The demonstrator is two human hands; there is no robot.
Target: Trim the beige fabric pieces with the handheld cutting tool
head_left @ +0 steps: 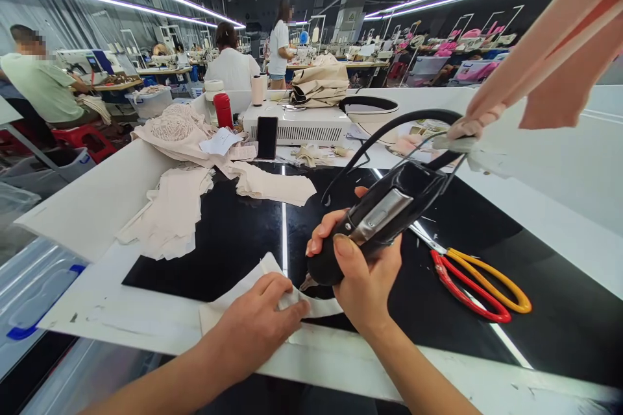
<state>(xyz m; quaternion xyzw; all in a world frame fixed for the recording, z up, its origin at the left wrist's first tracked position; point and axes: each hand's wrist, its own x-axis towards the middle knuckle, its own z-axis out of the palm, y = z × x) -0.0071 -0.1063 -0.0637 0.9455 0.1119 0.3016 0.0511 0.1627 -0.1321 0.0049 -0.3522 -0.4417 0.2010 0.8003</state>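
My right hand [367, 282] is wrapped round a black corded power tool [374, 217] with a silver plate on its side. The tool slants down to the left; its metal tip, partly hidden, is close to a cream fabric piece [243, 288]. My left hand [260, 318] grips the curved edge of that fabric, thumb and fingers closing on it at the front of the black board [238, 240]. Pink cloth strips [540, 58] are tied at the tool's cord end, running up to the right. Red and yellow-handled scissors [479, 285] lie right of my right hand.
Stacked cream fabric pieces [170, 214] lie at left, with a single piece [275, 183] behind the board's middle. A phone [267, 137] leans against a white vented box [296, 128]. The black cord [384, 126] arches above the table. Co-workers and sewing machines fill the background.
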